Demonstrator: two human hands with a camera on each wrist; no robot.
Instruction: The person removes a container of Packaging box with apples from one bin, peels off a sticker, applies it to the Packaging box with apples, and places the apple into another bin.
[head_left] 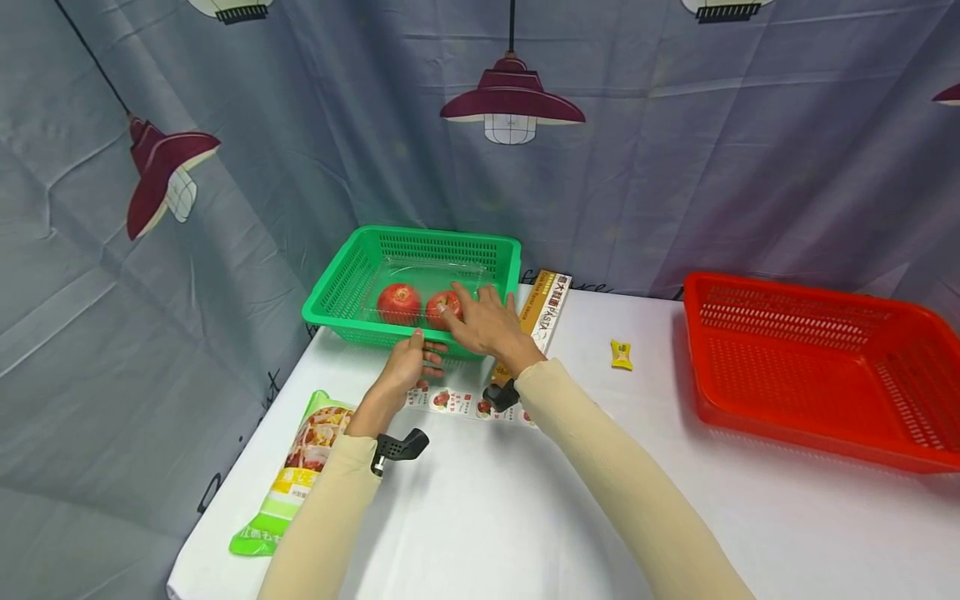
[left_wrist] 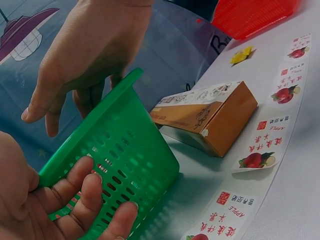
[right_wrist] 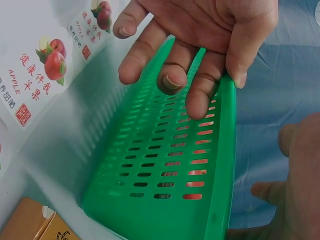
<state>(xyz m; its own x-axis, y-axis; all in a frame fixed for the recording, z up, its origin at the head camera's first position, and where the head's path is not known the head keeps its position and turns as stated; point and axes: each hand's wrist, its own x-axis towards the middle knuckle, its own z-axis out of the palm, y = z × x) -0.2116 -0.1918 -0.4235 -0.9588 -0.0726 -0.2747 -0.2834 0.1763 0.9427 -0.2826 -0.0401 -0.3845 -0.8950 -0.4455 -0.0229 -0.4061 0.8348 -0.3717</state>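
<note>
A green basket [head_left: 420,235] stands at the table's back left. In it a clear tray [head_left: 427,271] holds two red apples [head_left: 398,303]. My left hand [head_left: 412,360] grips the basket's near wall [left_wrist: 135,150], its fingers [right_wrist: 170,75] on the outside and the thumb at the rim. Just to its right my right hand [head_left: 483,321] reaches over the same rim, fingers straight and spread above the right apple [head_left: 441,307], holding nothing. From the left wrist view the right hand [left_wrist: 90,55] hangs over the rim.
A pasta box [head_left: 546,312] lies right of the green basket. A strip of apple labels [head_left: 457,404] lies under my wrists. A yellow sachet [head_left: 621,354] and a red basket [head_left: 817,367] are to the right, a green food bag [head_left: 296,475] at the front left.
</note>
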